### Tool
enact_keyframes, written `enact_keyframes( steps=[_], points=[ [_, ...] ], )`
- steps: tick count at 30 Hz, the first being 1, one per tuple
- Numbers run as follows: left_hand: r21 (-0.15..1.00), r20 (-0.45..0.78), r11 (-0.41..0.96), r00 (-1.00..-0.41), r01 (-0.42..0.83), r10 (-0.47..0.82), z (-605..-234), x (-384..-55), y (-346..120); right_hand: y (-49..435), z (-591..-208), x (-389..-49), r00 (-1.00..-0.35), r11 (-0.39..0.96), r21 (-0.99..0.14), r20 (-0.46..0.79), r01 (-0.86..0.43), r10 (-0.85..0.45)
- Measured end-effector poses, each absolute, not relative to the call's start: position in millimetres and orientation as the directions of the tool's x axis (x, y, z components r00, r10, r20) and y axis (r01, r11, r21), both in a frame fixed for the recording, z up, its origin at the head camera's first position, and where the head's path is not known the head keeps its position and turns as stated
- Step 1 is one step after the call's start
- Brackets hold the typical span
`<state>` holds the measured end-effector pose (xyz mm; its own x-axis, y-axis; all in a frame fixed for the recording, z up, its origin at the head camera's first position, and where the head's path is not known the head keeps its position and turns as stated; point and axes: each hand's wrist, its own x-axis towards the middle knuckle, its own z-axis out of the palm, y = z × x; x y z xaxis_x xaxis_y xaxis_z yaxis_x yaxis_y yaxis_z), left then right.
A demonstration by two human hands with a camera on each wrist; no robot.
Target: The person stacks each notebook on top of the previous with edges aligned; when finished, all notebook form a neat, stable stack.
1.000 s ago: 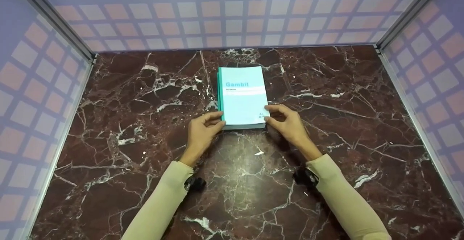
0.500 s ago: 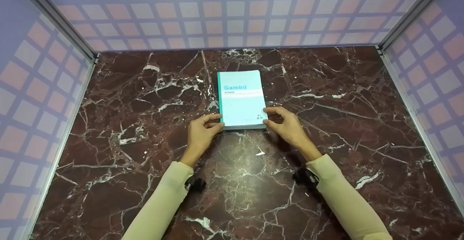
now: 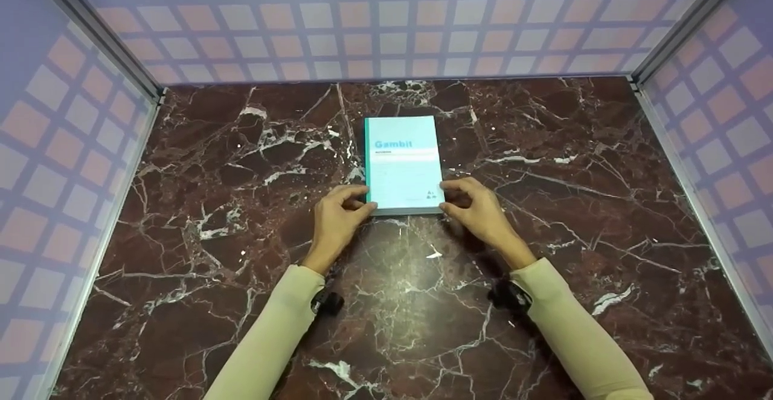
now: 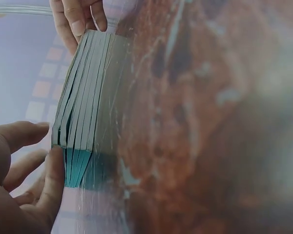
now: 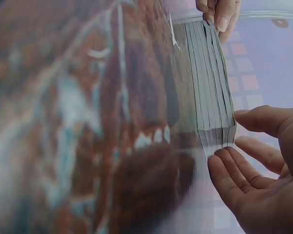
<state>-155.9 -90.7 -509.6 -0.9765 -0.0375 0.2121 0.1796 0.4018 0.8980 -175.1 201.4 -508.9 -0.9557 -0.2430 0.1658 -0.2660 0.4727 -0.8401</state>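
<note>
A stack of several light-blue notebooks (image 3: 403,167) lies on the dark marbled table, its top cover printed "Gambit" and a green spine along the left. My left hand (image 3: 338,222) touches the stack's near-left corner, thumb by the front edge and fingers against the spine side. At the near-right corner, my right hand (image 3: 480,212) rests its thumb and fingertips against the side. Both wrist views show the page edges (image 4: 85,92) of the stack, fairly even, with small gaps between the upper notebooks. In the right wrist view, extended fingers (image 5: 234,170) touch the stack's side.
The glossy marbled table (image 3: 241,327) spreads around the stack. Panels with pink and white squares (image 3: 395,40) enclose it at the back and both sides, with metal posts (image 3: 96,37) at the corners. Each wrist wears a black camera (image 3: 329,303).
The top notebook, offset from those below a second ago, has come down and toward me, and now lines up with them. Both hands stay at the near corners.
</note>
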Motion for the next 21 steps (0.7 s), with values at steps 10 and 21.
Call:
enact_keyframes(
  steps=[10, 21],
  points=[
    [0.91, 0.129, 0.397, -0.992, 0.12, 0.006, -510.8, -151.2, -90.7, 202.8, -507.2, -173.9, -0.966, 0.559, -0.799, 0.1, -0.221, -0.24],
    [0.878, 0.153, 0.457, -0.988, 0.141, 0.011, -514.4, -151.9, -92.5, 203.5, -506.8, -174.4, -0.973, 0.592, -0.786, 0.051, -0.179, -0.227]
  ],
)
